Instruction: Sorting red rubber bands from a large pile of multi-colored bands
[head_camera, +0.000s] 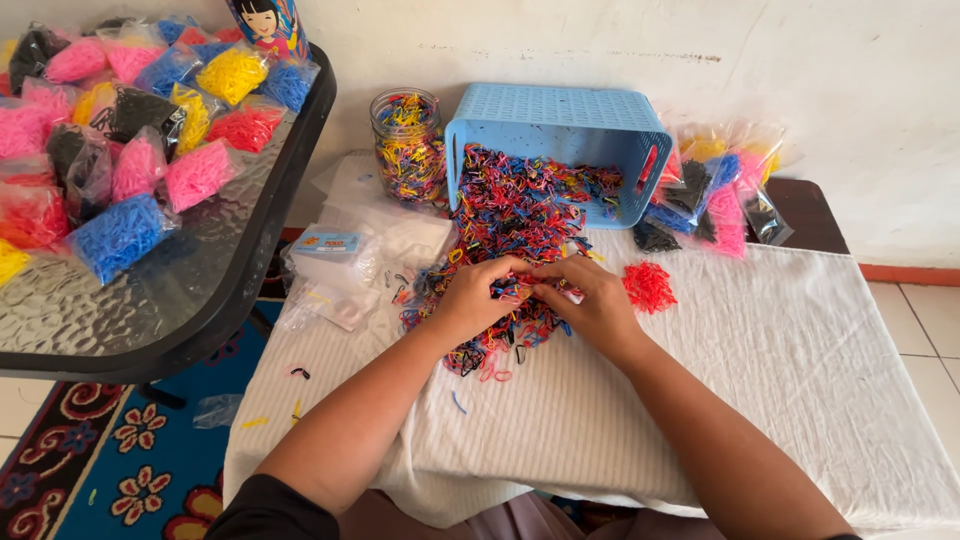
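Note:
A heap of small mixed-colour rubber bands (510, 215) spills from a tipped light-blue plastic basket (560, 135) onto a white cloth (780, 350). My left hand (475, 295) and my right hand (590, 300) rest side by side on the near end of the heap, fingers curled and pinching among the bands where the two hands meet. A small separate pile of red bands (650, 286) lies just right of my right hand.
A glass jar of mixed bands (407, 145) stands left of the basket. Clear bags of sorted bands (715, 195) lie behind right. A stack of empty plastic bags (345, 260) lies left. A dark glass-topped table (180, 300) with many colour-sorted bags stands at left.

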